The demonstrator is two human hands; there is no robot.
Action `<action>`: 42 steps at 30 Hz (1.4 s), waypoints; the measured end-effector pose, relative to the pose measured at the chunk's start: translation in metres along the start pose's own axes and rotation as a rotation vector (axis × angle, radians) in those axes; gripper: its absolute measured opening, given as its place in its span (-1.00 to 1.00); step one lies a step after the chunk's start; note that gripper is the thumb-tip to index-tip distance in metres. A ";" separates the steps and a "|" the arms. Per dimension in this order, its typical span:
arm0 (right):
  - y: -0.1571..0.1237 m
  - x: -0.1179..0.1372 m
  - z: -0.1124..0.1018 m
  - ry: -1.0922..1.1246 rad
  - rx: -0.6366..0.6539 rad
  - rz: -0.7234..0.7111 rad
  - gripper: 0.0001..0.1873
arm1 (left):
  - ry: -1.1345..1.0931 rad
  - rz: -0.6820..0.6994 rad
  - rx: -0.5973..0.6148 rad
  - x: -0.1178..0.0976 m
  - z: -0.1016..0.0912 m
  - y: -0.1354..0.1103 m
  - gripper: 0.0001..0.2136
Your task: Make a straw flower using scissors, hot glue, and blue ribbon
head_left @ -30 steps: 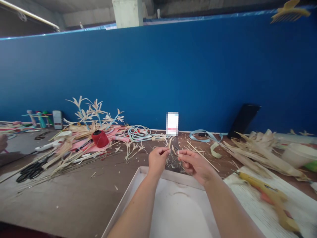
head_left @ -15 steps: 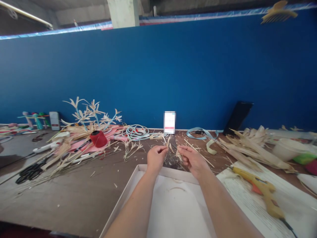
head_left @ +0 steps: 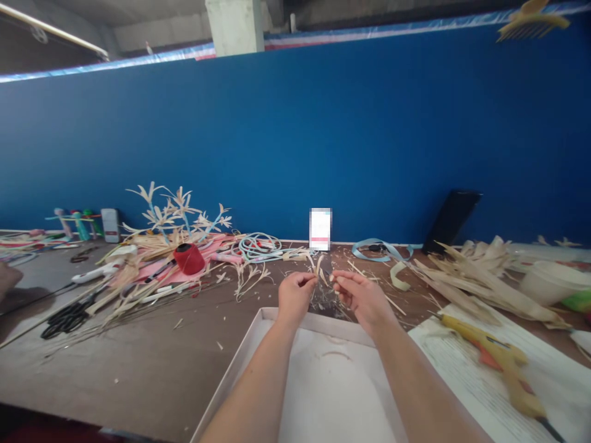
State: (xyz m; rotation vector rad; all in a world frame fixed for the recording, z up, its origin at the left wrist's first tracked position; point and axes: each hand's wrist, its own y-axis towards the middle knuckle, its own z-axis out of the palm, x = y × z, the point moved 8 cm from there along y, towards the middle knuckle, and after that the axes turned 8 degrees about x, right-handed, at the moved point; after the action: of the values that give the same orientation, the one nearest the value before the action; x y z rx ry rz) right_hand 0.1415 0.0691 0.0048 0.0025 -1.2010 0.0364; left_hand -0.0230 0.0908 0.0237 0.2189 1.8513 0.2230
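Observation:
My left hand (head_left: pixel 295 295) pinches the lower end of narrow, pale husk petals (head_left: pixel 320 271), which stand up from the fingertips. Just to their right is my right hand (head_left: pixel 364 298), its thumb and index finger drawn together around a small pale scrap that I cannot make out clearly. A dark, thin piece (head_left: pixel 327 269) shows between the hands; whether the right fingers touch it is unclear. Both forearms pass over a shallow white box lid (head_left: pixel 244 344). Pale shavings lie on the brown table around the fingertips.
To the left are black scissors (head_left: pixel 69 317), a red thread spool (head_left: pixel 189 258) and husk flowers (head_left: pixel 159 215). On the right, a yellow glue gun (head_left: pixel 496 354) rests on printed paper (head_left: pixel 455 363) near dried husks (head_left: pixel 484 277). Another person's hand (head_left: pixel 8 278) shows at the left edge.
The view has shifted slightly, moving everything a little to the right. My right fingertips have loosened a bit beside the petals. Another person's hand has come in at the left edge.

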 end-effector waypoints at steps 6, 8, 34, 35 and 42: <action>-0.001 0.011 -0.005 -0.261 -0.064 -0.138 -0.63 | -0.047 0.011 0.062 -0.004 0.008 -0.003 -0.85; -0.001 0.014 -0.004 -0.300 -0.076 -0.178 -0.63 | -0.057 0.024 0.086 -0.006 0.010 -0.004 -0.84; -0.005 0.018 0.003 -0.327 -0.065 -0.204 -0.68 | -0.175 -0.079 0.191 -0.003 0.019 -0.009 -0.75; -0.005 0.019 0.004 -0.325 -0.062 -0.207 -0.68 | -0.176 -0.085 0.190 -0.004 0.019 -0.009 -0.75; -0.005 0.016 0.003 -0.292 -0.064 -0.180 -0.66 | -0.176 -0.095 0.182 -0.005 0.018 -0.009 -0.76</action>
State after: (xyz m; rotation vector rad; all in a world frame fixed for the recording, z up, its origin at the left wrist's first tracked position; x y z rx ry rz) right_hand 0.1446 0.0649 0.0210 0.0610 -1.4891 -0.1653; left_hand -0.0050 0.0818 0.0210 0.2668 1.7020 -0.0309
